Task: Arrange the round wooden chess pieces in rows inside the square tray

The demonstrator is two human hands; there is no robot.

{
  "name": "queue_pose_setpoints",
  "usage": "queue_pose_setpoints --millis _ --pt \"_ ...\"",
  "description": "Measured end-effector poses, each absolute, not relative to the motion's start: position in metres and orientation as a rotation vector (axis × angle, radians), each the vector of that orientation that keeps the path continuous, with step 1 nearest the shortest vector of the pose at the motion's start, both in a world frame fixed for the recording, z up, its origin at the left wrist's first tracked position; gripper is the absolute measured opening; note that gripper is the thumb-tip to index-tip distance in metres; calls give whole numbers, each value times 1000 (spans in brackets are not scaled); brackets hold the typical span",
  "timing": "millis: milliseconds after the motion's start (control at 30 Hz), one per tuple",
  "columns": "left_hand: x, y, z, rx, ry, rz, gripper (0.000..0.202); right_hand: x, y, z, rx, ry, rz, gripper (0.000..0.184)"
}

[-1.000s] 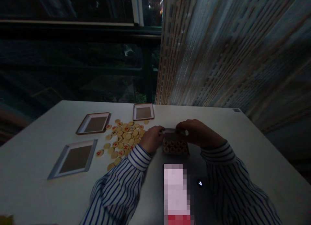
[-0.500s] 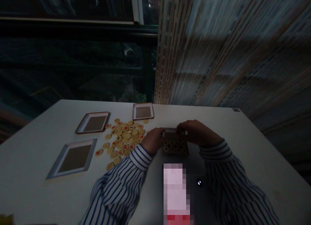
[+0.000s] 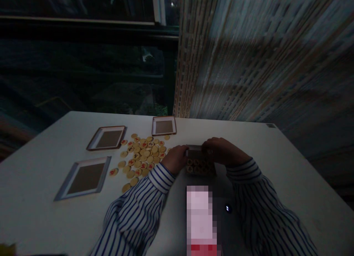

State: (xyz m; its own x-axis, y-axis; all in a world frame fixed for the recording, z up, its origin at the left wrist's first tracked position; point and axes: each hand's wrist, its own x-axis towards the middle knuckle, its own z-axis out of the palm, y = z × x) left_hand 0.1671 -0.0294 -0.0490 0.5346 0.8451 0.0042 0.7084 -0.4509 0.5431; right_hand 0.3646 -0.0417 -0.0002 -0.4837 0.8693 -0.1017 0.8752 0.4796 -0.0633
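In front of me stands a small shallow box (image 3: 201,173), with round wooden Chinese chess pieces (image 3: 196,162) in rows along its near part. My left hand (image 3: 174,160) grips the box at its far left corner, thumb and fingers closed on the edge. Over the far right corner, my right hand (image 3: 222,151) has its fingers pinched together; what they hold is hidden in the dark. Left of the box lies a loose heap of chess pieces (image 3: 146,153), some showing red or black characters, others blank side up.
Three shallow trays lie around the heap: a grey one (image 3: 103,182) at near left, a brown-rimmed one (image 3: 123,138) behind it, another (image 3: 175,127) at the back. A lit, blurred-out screen (image 3: 199,215) is close to me. Past the white table (image 3: 249,129) hang curtains (image 3: 190,64).
My right fingers have closed in a little at the box's far right corner. My left hand keeps its place on the box. The view has shifted slightly.
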Motion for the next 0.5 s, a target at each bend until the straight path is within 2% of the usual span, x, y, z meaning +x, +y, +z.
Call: queue_pose_setpoints --millis 500 --pt "167 -30 -46 2295 1266 355 38 360 -36 -12 1503 2537 -119 19"
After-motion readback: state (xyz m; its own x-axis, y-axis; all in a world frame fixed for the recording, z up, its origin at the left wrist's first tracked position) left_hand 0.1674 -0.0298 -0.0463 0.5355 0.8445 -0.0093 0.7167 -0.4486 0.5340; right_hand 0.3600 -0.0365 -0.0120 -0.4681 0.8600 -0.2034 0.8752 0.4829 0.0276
